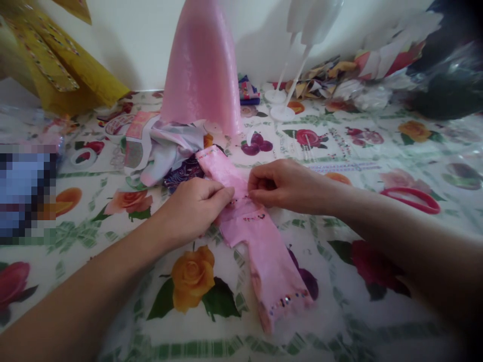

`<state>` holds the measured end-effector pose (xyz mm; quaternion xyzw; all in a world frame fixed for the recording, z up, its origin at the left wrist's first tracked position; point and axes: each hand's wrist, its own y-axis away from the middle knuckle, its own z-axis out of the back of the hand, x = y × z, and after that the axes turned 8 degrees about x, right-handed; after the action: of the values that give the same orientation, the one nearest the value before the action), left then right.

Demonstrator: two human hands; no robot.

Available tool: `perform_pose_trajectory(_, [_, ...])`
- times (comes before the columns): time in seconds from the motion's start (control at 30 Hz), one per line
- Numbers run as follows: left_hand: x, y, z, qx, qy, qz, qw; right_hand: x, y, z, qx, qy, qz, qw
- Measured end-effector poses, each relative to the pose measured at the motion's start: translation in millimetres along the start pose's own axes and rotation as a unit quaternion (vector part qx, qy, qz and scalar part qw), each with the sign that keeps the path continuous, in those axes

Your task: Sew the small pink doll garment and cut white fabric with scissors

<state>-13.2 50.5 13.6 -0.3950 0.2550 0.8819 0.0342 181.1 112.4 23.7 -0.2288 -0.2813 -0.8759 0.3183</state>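
Note:
A small pink garment [269, 256] lies diagonally across the flowered tablecloth, with rows of coloured beads at both ends and near its middle. My left hand [199, 203] pinches the left edge of its middle part, thumb and forefinger pressed together. On the other side, my right hand [277, 183] is closed with its fingertips at the garment's beaded middle; whatever it may hold is too small to make out. Behind the hands stands a tall pink shiny skirt [204, 70]. Dark patterned fabric [184, 173] and pale fabric [175, 146] lie just beyond my left hand.
A yellow beaded dress [71, 75] is at the back left, above a blurred-out object [26, 196]. White stands [283, 111] rise at the back. Fabric scraps [324, 80] and plastic bags lie back right. A pink ring [411, 198] and bead strips [343, 167] are to the right.

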Motion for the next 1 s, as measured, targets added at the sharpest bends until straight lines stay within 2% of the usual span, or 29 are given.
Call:
perform_pose_trajectory(0.13, [-2.2,-0.5,-0.5,0.005,-0.01,0.002,1.0,-1.3,-1.5,-0.4,0.003,0.003,0.006,1.0])
perform_pose_trajectory(0.33, [-8.1,-1.2,-1.6,-0.028,-0.065,-0.012,0.997,-5.2,-3.3,-1.1,0.001,0.002,0.013,1.0])
perform_pose_trajectory(1.0, [-9.7,-1.5,-3.3,-0.038,-0.087,-0.014,0.995,2.0,-7.7,-0.2,0.01,0.058,-0.001,0.998])
